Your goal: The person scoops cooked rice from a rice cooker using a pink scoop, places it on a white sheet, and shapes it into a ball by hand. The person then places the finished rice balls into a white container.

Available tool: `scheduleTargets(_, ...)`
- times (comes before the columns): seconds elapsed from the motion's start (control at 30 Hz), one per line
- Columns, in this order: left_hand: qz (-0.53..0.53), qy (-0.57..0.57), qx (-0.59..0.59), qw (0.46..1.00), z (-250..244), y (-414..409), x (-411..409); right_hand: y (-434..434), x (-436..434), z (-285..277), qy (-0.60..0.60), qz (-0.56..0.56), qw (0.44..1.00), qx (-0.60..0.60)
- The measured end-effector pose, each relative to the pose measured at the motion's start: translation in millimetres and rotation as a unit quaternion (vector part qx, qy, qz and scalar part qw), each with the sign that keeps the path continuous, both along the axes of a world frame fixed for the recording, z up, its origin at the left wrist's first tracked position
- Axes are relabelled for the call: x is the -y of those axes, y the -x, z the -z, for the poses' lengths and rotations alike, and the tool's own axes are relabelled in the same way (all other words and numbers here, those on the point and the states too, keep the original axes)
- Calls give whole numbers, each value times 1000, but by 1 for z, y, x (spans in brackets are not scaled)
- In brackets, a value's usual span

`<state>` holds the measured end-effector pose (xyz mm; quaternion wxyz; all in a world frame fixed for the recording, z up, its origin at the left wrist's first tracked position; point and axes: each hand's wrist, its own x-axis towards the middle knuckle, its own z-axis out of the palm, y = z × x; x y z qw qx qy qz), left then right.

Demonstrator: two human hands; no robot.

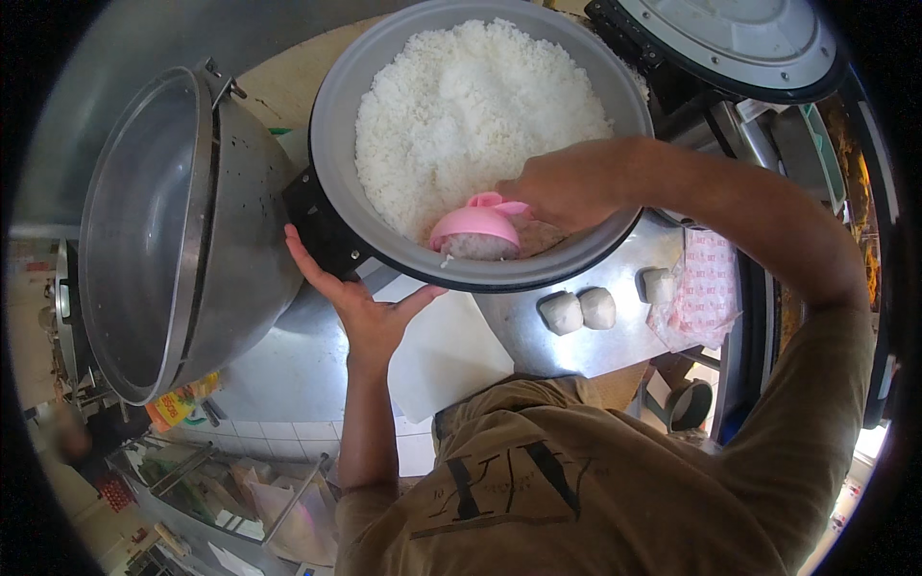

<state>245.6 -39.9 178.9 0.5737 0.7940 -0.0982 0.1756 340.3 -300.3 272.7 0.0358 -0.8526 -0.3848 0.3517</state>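
My right hand (569,183) reaches into a large round rice cooker pot (337,101) and grips a pink plastic scoop (475,222). White rice fills the scoop, whose mouth faces the pot's near wall. Cooked rice (482,108) is heaped in the pot. Fingers spread, my left hand (371,313) rests against the cooker's black side bracket (324,223) and lower rim. Several wrapped portions (562,313) lie on the steel table just below the pot, beside a stack of printed pink-and-white wrapping paper (709,288).
A big metal bowl (144,230) stands tilted at the left. The cooker's lid (735,36) is raised at the upper right. A white sheet or board (446,353) lies on the steel table (295,374) near my body. Another person (79,439) is at the far left.
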Motion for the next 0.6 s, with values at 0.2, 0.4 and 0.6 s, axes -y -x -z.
scheduleTargets(0.2, 14, 58, 2, 998, 4, -2, 0, -26, 13, -21, -68, 4, 995, -69)
scheduleTargets(0.4, 85, 160, -31, 983, -1, 0, -1, 4, -23, 11, -28, 84, 995, 41)
scheduleTargets(0.6, 63, 137, -14, 988, 3, -1, -6, 2, -5, -21, -42, -5, 999, 2)
